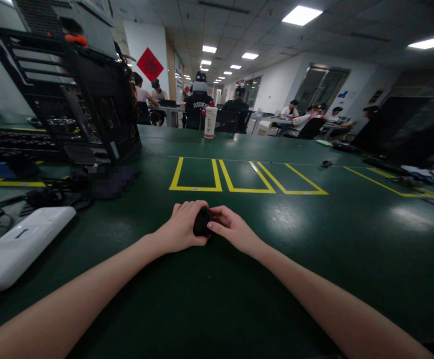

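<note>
A small black object (pixel 201 222) rests at the middle of the green table (pixel 209 299), between my two hands. My left hand (pixel 182 225) is wrapped round its left side, fingers over the top and thumb on the near side. From the right, my right hand (pixel 232 228) holds its edge between thumb and fingertips. Much of the object is covered by my fingers, so its exact shape cannot be made out. Yellow tape outlines (pixel 195 189) lie on the table just beyond my hands.
A black open computer case (pixel 90 104) stands at the left, with cables and a white device (pixel 26 244) nearer me. A white cup (pixel 210 122) stands at the far edge. Small items and a dark screen (pixel 411 129) are at the right. People sit beyond.
</note>
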`<action>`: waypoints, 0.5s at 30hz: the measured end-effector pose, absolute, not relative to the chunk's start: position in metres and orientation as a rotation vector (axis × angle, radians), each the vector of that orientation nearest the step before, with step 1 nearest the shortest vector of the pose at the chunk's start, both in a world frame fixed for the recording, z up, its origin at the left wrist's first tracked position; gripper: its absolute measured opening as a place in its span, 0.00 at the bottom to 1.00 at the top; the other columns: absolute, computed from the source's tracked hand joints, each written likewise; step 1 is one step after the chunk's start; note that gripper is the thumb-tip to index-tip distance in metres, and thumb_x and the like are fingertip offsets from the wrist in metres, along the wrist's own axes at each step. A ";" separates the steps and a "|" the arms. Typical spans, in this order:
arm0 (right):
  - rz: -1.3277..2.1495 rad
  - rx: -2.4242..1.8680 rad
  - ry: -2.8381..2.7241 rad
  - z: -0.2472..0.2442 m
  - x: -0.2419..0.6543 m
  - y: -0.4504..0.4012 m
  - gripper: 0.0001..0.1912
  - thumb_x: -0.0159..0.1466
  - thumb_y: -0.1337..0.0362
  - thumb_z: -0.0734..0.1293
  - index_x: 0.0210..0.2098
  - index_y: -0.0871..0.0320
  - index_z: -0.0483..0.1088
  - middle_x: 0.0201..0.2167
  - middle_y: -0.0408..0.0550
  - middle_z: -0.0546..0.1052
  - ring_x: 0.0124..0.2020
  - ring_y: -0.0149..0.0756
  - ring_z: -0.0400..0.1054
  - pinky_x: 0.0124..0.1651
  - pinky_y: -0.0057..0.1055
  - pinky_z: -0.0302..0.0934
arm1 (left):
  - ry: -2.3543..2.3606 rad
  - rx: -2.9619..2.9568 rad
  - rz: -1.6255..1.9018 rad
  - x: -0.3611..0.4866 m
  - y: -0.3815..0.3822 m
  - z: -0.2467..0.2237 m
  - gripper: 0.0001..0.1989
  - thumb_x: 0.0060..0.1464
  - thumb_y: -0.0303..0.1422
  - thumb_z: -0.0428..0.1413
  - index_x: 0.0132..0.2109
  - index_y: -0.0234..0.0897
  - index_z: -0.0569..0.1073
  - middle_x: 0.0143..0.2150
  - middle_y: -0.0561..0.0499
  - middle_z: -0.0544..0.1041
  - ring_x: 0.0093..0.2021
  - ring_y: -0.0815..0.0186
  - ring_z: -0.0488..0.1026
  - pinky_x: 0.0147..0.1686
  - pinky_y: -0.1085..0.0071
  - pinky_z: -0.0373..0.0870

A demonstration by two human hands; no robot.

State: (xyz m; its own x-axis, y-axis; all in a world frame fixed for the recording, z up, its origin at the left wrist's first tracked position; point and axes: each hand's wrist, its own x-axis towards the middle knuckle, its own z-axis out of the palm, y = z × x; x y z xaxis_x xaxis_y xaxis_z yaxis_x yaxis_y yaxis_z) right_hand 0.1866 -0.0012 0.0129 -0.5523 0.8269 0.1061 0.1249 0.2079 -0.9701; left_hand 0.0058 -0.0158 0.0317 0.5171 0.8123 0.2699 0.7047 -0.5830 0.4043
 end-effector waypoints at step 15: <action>1.441 -0.849 -1.758 0.007 0.186 0.003 0.16 0.56 0.64 0.65 0.44 0.55 0.60 0.43 0.46 0.66 0.47 0.35 0.63 0.51 0.39 0.59 | 1.311 2.515 0.702 0.007 -0.010 0.020 0.28 0.40 0.37 0.58 0.49 0.40 0.57 0.46 0.48 0.66 0.44 0.56 0.64 0.43 0.60 0.55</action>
State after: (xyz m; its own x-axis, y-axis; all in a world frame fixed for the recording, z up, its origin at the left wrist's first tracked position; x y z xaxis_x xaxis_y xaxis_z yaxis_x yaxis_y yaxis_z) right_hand 0.1855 0.0025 0.0075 -0.5404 0.8341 0.1106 0.0555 0.1665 -0.9845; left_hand 0.0066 -0.0097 0.0203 0.4881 0.8156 0.3108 0.7109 -0.5781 0.4006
